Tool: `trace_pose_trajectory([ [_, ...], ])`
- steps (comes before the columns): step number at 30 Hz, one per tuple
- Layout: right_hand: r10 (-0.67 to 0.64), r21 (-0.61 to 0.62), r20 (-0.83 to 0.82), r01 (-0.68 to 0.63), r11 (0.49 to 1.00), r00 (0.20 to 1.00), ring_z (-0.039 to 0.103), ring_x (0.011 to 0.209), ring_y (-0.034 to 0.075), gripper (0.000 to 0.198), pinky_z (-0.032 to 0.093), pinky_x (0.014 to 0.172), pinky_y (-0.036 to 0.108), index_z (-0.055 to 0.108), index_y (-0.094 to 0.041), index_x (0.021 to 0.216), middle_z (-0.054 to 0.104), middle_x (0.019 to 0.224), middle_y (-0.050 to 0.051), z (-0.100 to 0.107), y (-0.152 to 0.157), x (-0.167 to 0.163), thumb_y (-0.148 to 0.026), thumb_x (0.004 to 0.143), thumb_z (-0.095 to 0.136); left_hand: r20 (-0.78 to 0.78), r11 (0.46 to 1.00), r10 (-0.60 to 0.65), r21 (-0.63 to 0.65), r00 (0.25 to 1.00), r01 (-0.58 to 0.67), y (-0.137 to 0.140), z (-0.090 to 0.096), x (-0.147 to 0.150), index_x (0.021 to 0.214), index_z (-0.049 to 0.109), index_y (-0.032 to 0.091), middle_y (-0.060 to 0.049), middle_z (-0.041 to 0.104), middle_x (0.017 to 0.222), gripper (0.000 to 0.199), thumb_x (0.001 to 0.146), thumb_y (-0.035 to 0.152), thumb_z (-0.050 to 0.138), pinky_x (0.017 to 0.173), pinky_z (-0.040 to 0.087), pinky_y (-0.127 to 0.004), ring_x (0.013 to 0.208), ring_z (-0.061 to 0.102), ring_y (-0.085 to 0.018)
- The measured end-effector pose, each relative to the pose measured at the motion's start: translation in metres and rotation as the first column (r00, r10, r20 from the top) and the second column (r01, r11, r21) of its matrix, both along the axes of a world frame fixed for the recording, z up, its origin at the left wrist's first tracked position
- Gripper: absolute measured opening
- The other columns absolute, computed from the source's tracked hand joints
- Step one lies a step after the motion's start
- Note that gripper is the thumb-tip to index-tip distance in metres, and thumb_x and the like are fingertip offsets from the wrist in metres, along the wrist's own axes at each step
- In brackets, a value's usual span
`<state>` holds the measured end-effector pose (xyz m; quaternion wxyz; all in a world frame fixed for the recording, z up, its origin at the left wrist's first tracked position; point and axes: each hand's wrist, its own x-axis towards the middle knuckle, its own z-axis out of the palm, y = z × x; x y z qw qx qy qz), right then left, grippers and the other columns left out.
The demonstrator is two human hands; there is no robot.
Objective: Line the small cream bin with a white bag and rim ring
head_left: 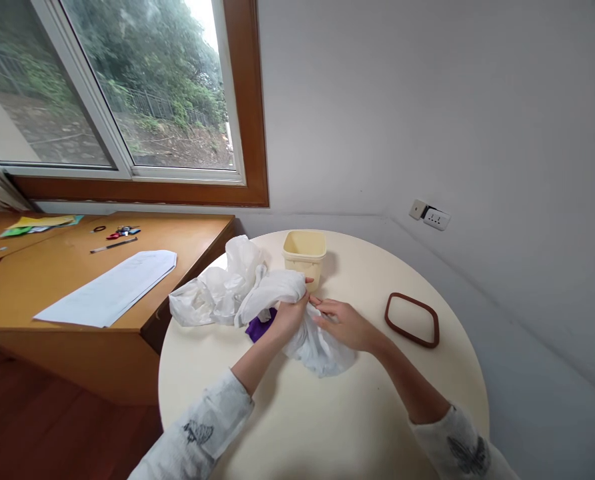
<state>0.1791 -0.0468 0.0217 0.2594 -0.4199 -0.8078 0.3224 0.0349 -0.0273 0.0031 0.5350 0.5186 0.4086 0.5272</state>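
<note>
My left hand [291, 316] is closed around a bunched white plastic bag [322, 350] over the middle of the round table. Close beside it, my right hand [346, 324] pinches the same bag near the left fingertips. Loose folds of it hang below both hands. More crumpled white plastic [217, 293] spreads to the left on the table; whether it is the same bag I cannot tell. Under my left wrist a purple piece [258, 328] shows, partly hidden. Just behind the hands stands a cream plastic bin [305, 245], open at the top.
A brown rounded frame [411, 320] lies on the right of the round table [357, 413]. To the left, a wooden desk [192, 233] carries white paper sheets [110, 287], a pen [113, 245] and small items. A wall socket [436, 218] is at the right.
</note>
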Motion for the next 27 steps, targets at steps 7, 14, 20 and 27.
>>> trace_pose_trajectory([
  [7,-0.143,0.216,-0.135,0.17,0.961,0.98,0.055,0.093,0.018,0.025,0.042,0.084,0.034,0.057,-0.024,0.105,0.061,0.1,0.004,0.03,0.005,0.028,-0.028,0.084,0.044,-0.037,0.977,-0.192,-0.097,0.981,0.188,-0.001,0.017,-0.01,0.09,0.062,0.016,0.009,0.032,0.042,0.032,0.076,0.043,0.052,0.057,0.043,-0.028,0.038,0.035,-0.008],
  [14,0.081,0.435,0.374,-0.252,0.865,0.924,0.006,0.135,0.026,0.077,0.014,0.105,0.049,0.022,-0.035,0.137,0.014,0.146,0.004,0.038,0.007,0.018,-0.012,0.071,0.056,-0.297,0.787,-0.616,-0.277,0.729,0.552,-0.008,0.032,-0.023,0.066,0.065,0.019,0.006,0.04,0.036,0.019,0.072,0.036,0.058,0.055,0.042,-0.028,0.037,0.037,-0.01],
  [20,0.115,0.405,0.446,-0.315,0.858,0.888,0.011,0.134,0.029,0.042,0.007,0.106,0.05,0.056,-0.023,0.109,0.024,0.143,0.01,0.017,0.014,0.009,-0.031,0.069,0.065,-0.42,0.623,-0.769,-0.325,0.482,0.711,-0.012,0.038,-0.024,0.071,0.067,0.022,0.006,0.041,0.035,0.022,0.077,0.036,0.052,0.055,0.041,-0.027,0.037,0.038,-0.011],
  [27,0.13,0.328,0.345,-0.249,0.911,0.93,0.037,0.124,0.023,0.011,0.007,0.106,0.047,0.06,-0.02,0.082,0.047,0.13,0.008,0.011,0.019,0.025,-0.02,0.073,0.054,-0.52,0.615,-0.757,-0.361,0.396,0.701,-0.008,0.045,-0.042,0.078,0.065,0.018,0.006,0.044,0.041,0.025,0.077,0.04,0.054,0.058,0.039,-0.025,0.041,0.04,-0.009],
])
